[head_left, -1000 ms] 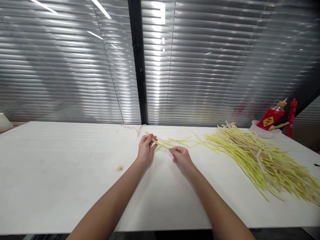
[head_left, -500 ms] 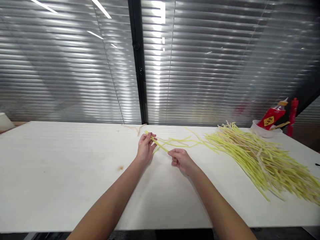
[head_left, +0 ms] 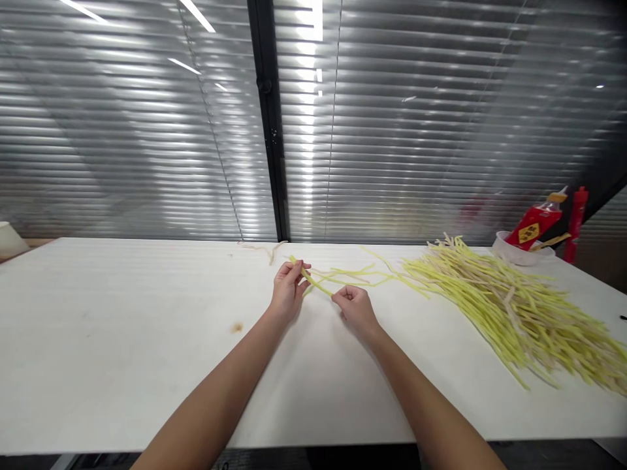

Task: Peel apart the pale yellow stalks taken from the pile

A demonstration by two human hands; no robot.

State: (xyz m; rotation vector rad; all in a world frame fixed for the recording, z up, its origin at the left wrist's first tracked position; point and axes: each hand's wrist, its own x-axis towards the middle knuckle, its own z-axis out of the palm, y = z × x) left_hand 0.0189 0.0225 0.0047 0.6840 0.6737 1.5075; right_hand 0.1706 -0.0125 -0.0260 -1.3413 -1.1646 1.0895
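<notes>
— What's there?
— A white table (head_left: 122, 339) by shiny blinds (head_left: 441, 130) — a bowl (head_left: 514, 251) holds a red bottle (head_left: 533, 225).
— And the hands?
— The left hand (head_left: 287, 290) and right hand (head_left: 353, 307) both pinch one yellow strip (head_left: 313, 282) above the table, near the pile (head_left: 514, 307).

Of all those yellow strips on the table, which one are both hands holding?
The strip stretched between the left hand and right hand, lifted clear of the loose few behind it and apart from the big pile at right.

The red pouch's (head_left: 533, 225) yellow label seems too blurred to read.
</notes>
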